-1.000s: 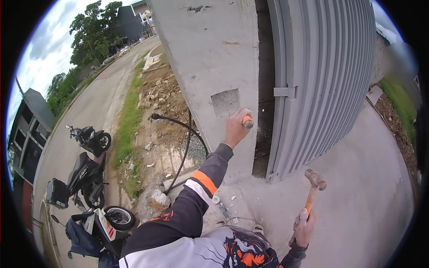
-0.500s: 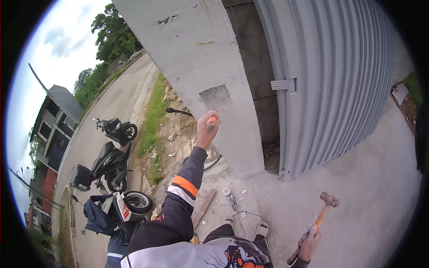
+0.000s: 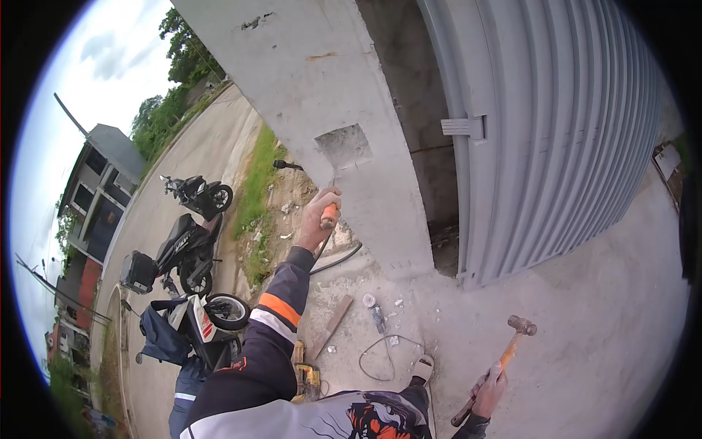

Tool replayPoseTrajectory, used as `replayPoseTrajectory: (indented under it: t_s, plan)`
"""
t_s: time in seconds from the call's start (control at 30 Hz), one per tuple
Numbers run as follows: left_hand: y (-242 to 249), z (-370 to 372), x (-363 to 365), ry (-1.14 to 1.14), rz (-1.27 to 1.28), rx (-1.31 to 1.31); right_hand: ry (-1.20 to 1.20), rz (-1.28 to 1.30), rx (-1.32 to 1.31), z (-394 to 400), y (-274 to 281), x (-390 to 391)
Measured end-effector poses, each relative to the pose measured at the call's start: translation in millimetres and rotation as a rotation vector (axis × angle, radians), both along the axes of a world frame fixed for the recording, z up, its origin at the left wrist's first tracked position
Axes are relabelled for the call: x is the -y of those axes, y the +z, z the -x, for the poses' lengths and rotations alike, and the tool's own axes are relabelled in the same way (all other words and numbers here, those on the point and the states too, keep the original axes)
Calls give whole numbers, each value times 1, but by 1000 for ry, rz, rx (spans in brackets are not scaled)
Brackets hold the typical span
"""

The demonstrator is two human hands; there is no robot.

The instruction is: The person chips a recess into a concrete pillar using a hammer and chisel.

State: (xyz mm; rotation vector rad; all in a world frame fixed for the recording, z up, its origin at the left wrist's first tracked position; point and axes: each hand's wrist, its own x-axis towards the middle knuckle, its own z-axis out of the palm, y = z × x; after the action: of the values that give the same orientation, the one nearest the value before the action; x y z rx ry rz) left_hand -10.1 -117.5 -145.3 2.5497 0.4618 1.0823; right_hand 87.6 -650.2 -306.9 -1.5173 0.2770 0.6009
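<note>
My left hand [image 3: 316, 216] is raised and closed around an orange-handled chisel [image 3: 329, 214], just below a chipped square recess [image 3: 343, 145] in the grey concrete post [image 3: 322, 80]. The chisel's tip is hidden by my fingers. My right hand [image 3: 488, 389] hangs low at the right, gripping the wooden handle of a hammer [image 3: 502, 358] whose metal head points up, away from the post.
An angle grinder with its cord [image 3: 377, 322], a wooden strip [image 3: 333, 325] and a yellow tool [image 3: 306, 378] lie on the concrete by my feet. A grey corrugated gate [image 3: 556, 124] stands right of the post. Motorcycles [image 3: 186, 249] are parked left; a black hose [image 3: 333, 257] crosses the rubble.
My left hand with the chisel has dropped slightly below the recess. The hammer stays low in my right hand. The view has tilted, showing more ground and tools.
</note>
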Motion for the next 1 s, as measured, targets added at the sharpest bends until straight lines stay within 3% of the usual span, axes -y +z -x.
replayPoseTrajectory:
  t_s: [0.1,0.2,0.33,0.43,0.5,0.53,0.6,0.7,0.8,0.93,1.0]
  plan:
    - [-43,58,24,254,213,-224,110,38,-26,-14,-6,-19]
    - [-163,130,34,240,435,-328,313,189,41,-31,-38,-34]
    - [-285,190,92,111,444,-807,626,541,343,-30,-126,-46]
    - [-341,217,141,-68,590,-1073,694,572,96,-5,-150,-61]
    - [-384,236,164,-127,570,-1284,745,611,233,23,-197,-55]
    - [-377,233,170,-182,600,-1444,768,625,308,35,-216,-55]
    - [-378,232,167,-311,701,-1695,812,694,149,58,-216,-66]
    - [-399,242,149,-359,566,-1774,817,742,-125,87,-189,-109]
    - [-414,259,116,-494,574,-1722,805,736,-201,125,-214,-123]
    - [-387,286,81,-567,773,-1603,733,704,-361,146,-222,-168]
    - [-364,284,61,-738,831,-1541,766,697,-336,151,-235,-179]
